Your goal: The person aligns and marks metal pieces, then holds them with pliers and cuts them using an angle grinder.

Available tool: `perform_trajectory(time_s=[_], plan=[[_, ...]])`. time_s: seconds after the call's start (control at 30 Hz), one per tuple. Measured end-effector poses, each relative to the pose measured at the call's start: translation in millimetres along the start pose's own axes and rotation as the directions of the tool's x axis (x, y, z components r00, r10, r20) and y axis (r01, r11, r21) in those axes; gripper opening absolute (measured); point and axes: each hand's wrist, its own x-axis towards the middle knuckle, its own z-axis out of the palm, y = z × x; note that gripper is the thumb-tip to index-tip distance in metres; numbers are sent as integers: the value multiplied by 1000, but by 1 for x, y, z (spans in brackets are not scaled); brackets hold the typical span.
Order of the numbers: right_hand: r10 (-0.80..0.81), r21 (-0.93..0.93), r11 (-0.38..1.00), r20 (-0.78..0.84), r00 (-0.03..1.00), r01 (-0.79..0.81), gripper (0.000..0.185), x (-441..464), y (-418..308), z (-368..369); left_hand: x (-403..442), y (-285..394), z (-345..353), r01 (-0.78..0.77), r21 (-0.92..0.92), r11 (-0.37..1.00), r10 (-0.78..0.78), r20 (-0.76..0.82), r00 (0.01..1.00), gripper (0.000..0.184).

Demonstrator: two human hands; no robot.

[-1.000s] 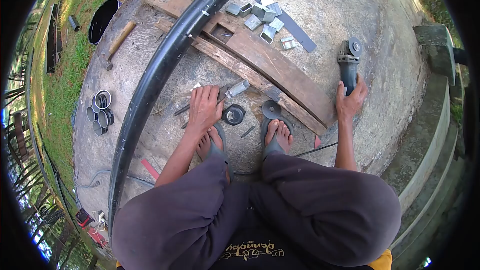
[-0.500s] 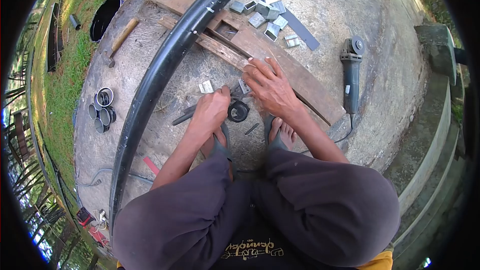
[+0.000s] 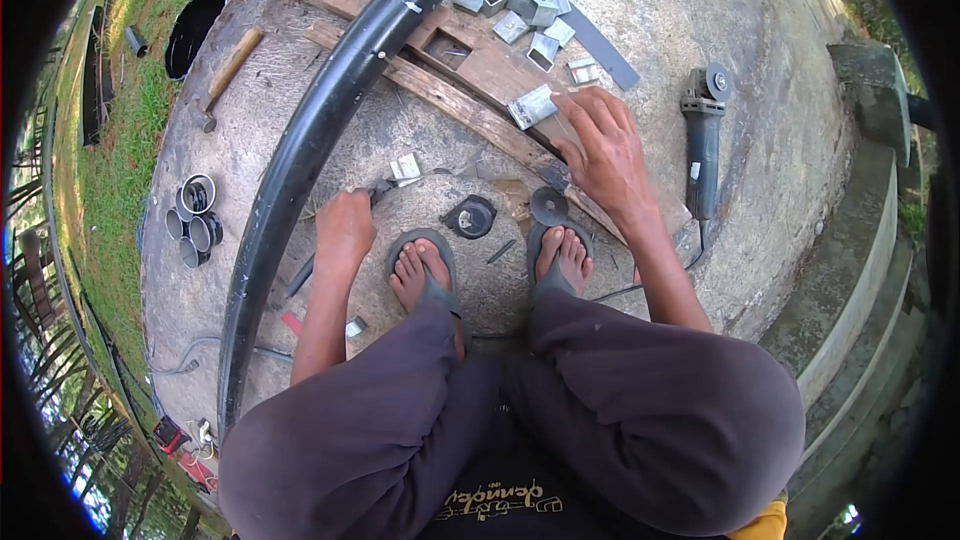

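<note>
Since the frame half a second ago: right hand (image 3: 607, 148) shifted up toward 1 o'clock; left hand (image 3: 344, 227) drawn out to 9. Hands well apart. Left is wrapped round a dark-handled tool (image 3: 299, 278). Right has its fingertips at the end of a silver metal piece (image 3: 532, 107), just short of 1 o'clock over the wooden planks (image 3: 460, 108); cannot tell if pinched.

Risks (judged): piece could slip into the slot between planks if let go off-balance. Angle grinder (image 3: 703, 155) at 2 o'clock lies with its disc unguarded as far as seen; a snag on its cord (image 3: 697, 258) could drag it. Bare toes (image 3: 566, 250) sit beside a loose disc (image 3: 549, 206).

Containers: black round vessel (image 3: 197, 32), 10 o'clock, interior too dark to read. Ring-like cups (image 3: 206, 231), 9 o'clock, mouths visible, contents unclear. Plank cut-out (image 3: 434, 40), near 12: small bits inside, unidentified.
</note>
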Motion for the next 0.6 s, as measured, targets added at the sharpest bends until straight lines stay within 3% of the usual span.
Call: perform_trajectory(time_s=[0.07, 0.17, 0.23, 0.33, 0.43, 0.53, 0.6], plan=[[36, 38, 999, -60, 998, -33, 48, -18, -4, 0, -4, -2, -2, 109, 5, 994, -109, 64, 992, 21], [88, 104, 991, -8, 996, -87, 44, -45, -12, 8, -5, 17, -12, -44, -165, 985, -15, -336, 942, 38], [95, 144, 984, 47, 994, -101, 38, -57, -18, 18, 7, 26, -3, -216, -188, 958, 103, -475, 874, 50], [53, 153, 986, 82, 995, -65, 33, -65, -24, 29, 23, 54, -2, -100, -118, 988, 63, -282, 957, 50], [91, 165, 980, 113, 989, -109, 32, -64, -28, 26, 37, 57, 18, -28, -141, 990, -1, -199, 980, 50], [101, 163, 980, 95, 990, -116, 31, -66, -20, 23, 35, 52, 21, -89, -199, 976, 24, -307, 951, 45], [146, 152, 975, 103, 984, -160, 29, -69, -15, 21, 33, 50, 16, -219, -379, 899, 35, -437, 899, 43]])
